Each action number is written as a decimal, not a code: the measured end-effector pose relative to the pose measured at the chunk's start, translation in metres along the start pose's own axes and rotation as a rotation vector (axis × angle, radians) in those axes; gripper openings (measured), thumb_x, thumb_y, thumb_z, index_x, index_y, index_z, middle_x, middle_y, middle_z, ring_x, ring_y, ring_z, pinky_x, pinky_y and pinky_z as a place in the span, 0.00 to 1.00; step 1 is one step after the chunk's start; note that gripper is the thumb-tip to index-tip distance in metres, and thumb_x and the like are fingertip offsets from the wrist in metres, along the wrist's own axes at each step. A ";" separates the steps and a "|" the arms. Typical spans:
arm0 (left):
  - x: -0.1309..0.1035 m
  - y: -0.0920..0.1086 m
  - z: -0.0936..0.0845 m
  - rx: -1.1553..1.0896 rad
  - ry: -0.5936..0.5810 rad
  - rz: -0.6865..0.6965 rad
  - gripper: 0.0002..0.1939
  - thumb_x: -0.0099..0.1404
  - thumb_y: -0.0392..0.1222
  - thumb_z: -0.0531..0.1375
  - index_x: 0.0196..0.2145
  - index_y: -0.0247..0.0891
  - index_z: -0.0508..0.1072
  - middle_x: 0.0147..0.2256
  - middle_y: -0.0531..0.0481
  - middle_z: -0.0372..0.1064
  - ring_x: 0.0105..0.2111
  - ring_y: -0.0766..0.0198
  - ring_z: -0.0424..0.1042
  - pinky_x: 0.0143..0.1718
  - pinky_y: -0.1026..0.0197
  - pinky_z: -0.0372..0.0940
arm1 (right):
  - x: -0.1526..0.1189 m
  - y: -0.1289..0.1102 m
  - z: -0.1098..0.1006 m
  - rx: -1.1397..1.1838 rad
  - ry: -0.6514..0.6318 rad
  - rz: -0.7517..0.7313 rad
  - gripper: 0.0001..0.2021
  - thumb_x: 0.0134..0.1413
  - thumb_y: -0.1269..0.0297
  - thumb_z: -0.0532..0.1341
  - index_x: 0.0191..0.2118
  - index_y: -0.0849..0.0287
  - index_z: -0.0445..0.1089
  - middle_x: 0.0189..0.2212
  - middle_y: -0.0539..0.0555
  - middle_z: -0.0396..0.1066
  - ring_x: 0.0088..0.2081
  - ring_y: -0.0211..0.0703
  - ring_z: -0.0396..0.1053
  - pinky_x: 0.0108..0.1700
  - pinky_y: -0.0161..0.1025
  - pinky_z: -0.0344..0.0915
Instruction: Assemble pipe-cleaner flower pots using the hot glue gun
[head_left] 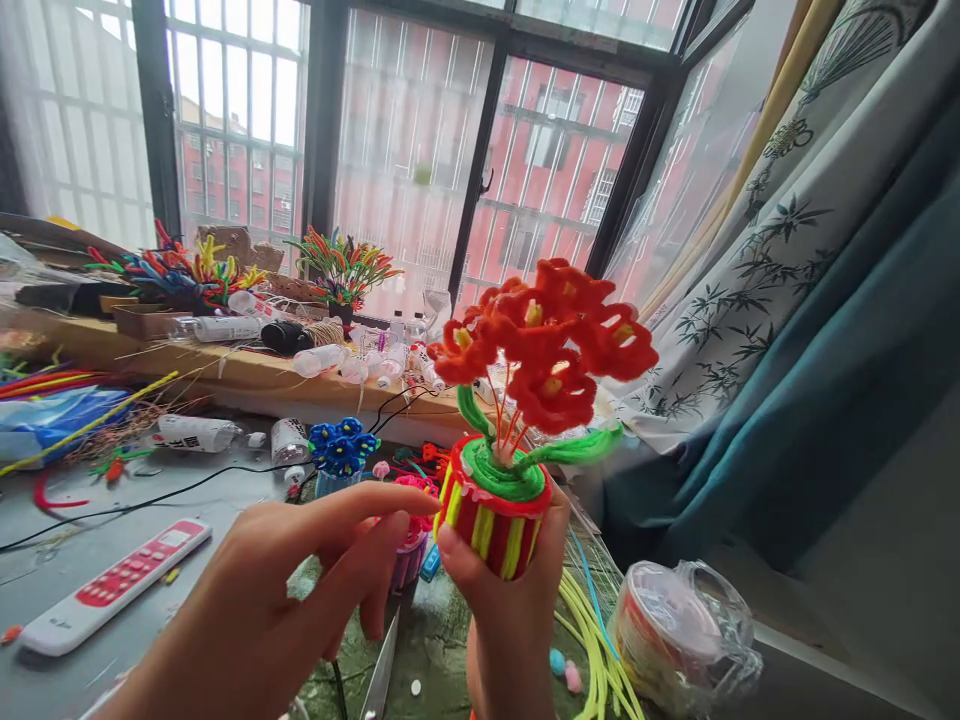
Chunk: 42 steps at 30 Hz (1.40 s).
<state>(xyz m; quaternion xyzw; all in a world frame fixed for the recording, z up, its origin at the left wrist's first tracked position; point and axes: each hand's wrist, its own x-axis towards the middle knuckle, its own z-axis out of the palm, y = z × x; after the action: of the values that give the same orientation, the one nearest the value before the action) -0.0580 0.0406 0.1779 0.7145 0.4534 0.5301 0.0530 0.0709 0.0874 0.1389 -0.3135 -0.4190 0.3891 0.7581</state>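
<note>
My right hand [517, 620] is wrapped round a small flower pot [491, 525] covered in red and yellow pipe-cleaner stripes. Green coiled pipe cleaner [499, 475] fills its top. Several fuzzy red flowers [555, 385] with yellow centres rise from it on thin stems, with a green leaf [577, 445] bending out to the right. My left hand [300, 570] is beside the pot, its index finger stretched towards the striped side and its thumb apart below. Nothing shows between those fingers; whether the fingertip touches the pot I cannot tell.
Behind my left hand stand a blue flower pot [341, 450] and a pink one [409, 555]. A scissor blade [382, 670] points up below. A white remote [116, 590] lies left, yellow-green pipe cleaners [592, 640] and a wrapped roll [667, 630] right. Bottles [199, 433] and a cable are further back.
</note>
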 end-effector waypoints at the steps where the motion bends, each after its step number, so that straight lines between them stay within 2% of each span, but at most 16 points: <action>1: 0.001 0.001 0.000 0.083 0.032 0.108 0.11 0.71 0.47 0.54 0.42 0.50 0.77 0.13 0.66 0.64 0.10 0.77 0.58 0.14 0.76 0.56 | -0.001 0.001 0.000 -0.003 -0.002 0.000 0.32 0.35 0.64 0.70 0.48 0.52 0.57 0.36 0.48 0.72 0.32 0.43 0.74 0.34 0.39 0.71; 4: 0.005 0.004 0.004 0.333 0.177 0.328 0.08 0.70 0.41 0.57 0.43 0.47 0.76 0.16 0.66 0.68 0.12 0.77 0.64 0.20 0.75 0.60 | -0.004 0.005 0.001 -0.017 0.014 0.011 0.33 0.32 0.64 0.71 0.48 0.53 0.58 0.38 0.50 0.73 0.33 0.44 0.74 0.35 0.39 0.70; 7: 0.004 0.007 0.014 0.410 0.298 0.361 0.09 0.72 0.39 0.55 0.42 0.42 0.75 0.19 0.62 0.71 0.15 0.77 0.67 0.23 0.73 0.62 | -0.007 0.006 0.003 -0.021 0.000 0.048 0.33 0.31 0.64 0.70 0.48 0.53 0.59 0.38 0.51 0.73 0.32 0.44 0.73 0.32 0.38 0.69; 10: 0.001 0.008 0.023 0.372 0.331 0.350 0.09 0.73 0.38 0.54 0.42 0.41 0.74 0.19 0.62 0.72 0.16 0.77 0.66 0.23 0.72 0.61 | -0.011 0.004 0.009 -0.033 -0.001 0.070 0.33 0.31 0.65 0.71 0.47 0.52 0.58 0.37 0.49 0.73 0.31 0.44 0.74 0.29 0.36 0.68; 14: -0.005 0.007 0.022 0.493 0.317 0.327 0.09 0.73 0.36 0.54 0.43 0.41 0.74 0.19 0.62 0.69 0.17 0.75 0.65 0.22 0.67 0.57 | -0.017 0.006 0.016 -0.014 -0.021 0.058 0.35 0.30 0.66 0.71 0.48 0.49 0.56 0.32 0.44 0.72 0.29 0.43 0.74 0.29 0.35 0.69; 17: -0.009 0.000 0.013 0.583 0.278 0.382 0.08 0.73 0.38 0.55 0.44 0.39 0.74 0.17 0.62 0.64 0.16 0.73 0.60 0.21 0.63 0.53 | -0.021 0.012 0.020 -0.012 -0.034 0.050 0.34 0.29 0.67 0.70 0.47 0.50 0.57 0.32 0.44 0.71 0.29 0.42 0.74 0.28 0.34 0.70; 22: -0.008 -0.012 -0.002 0.601 0.251 0.468 0.09 0.72 0.36 0.55 0.45 0.39 0.74 0.23 0.59 0.74 0.19 0.71 0.69 0.23 0.64 0.58 | -0.027 0.020 0.022 -0.046 -0.049 0.079 0.33 0.29 0.68 0.68 0.46 0.51 0.57 0.34 0.44 0.70 0.27 0.39 0.73 0.27 0.33 0.70; 26: -0.003 -0.010 -0.009 0.707 0.235 0.545 0.11 0.71 0.32 0.52 0.43 0.37 0.74 0.23 0.56 0.76 0.18 0.67 0.72 0.20 0.62 0.60 | -0.029 0.023 0.023 -0.081 -0.080 0.076 0.31 0.30 0.68 0.67 0.45 0.50 0.56 0.34 0.43 0.69 0.29 0.38 0.74 0.29 0.33 0.71; 29: 0.000 -0.007 -0.010 0.742 0.225 0.561 0.12 0.70 0.30 0.51 0.41 0.36 0.74 0.23 0.56 0.76 0.18 0.65 0.74 0.19 0.61 0.62 | -0.030 0.027 0.023 -0.099 -0.091 0.040 0.30 0.31 0.68 0.65 0.46 0.51 0.56 0.33 0.43 0.68 0.27 0.37 0.72 0.28 0.32 0.69; 35: 0.001 -0.005 -0.010 0.763 0.251 0.550 0.14 0.67 0.28 0.50 0.36 0.36 0.75 0.21 0.55 0.75 0.15 0.65 0.70 0.20 0.60 0.63 | -0.029 0.041 0.022 -0.185 -0.054 -0.109 0.29 0.30 0.69 0.66 0.45 0.52 0.59 0.32 0.44 0.69 0.27 0.38 0.71 0.27 0.32 0.68; 39: 0.001 -0.007 -0.009 0.739 0.237 0.545 0.11 0.69 0.30 0.53 0.34 0.35 0.75 0.21 0.54 0.75 0.17 0.65 0.72 0.20 0.59 0.59 | -0.030 0.036 0.024 -0.124 -0.084 -0.037 0.29 0.31 0.69 0.66 0.45 0.51 0.58 0.33 0.44 0.70 0.28 0.38 0.72 0.28 0.32 0.69; 42: 0.000 -0.010 -0.009 0.753 0.244 0.539 0.10 0.69 0.30 0.53 0.37 0.35 0.74 0.21 0.56 0.74 0.17 0.65 0.72 0.22 0.59 0.59 | -0.031 0.030 0.026 -0.079 -0.085 0.000 0.29 0.32 0.69 0.66 0.45 0.51 0.57 0.32 0.43 0.71 0.27 0.37 0.72 0.27 0.32 0.69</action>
<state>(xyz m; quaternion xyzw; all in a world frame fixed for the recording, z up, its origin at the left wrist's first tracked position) -0.0706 0.0425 0.1759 0.7089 0.4154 0.4037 -0.4025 0.0275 0.0795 0.1147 -0.3263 -0.4660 0.3853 0.7266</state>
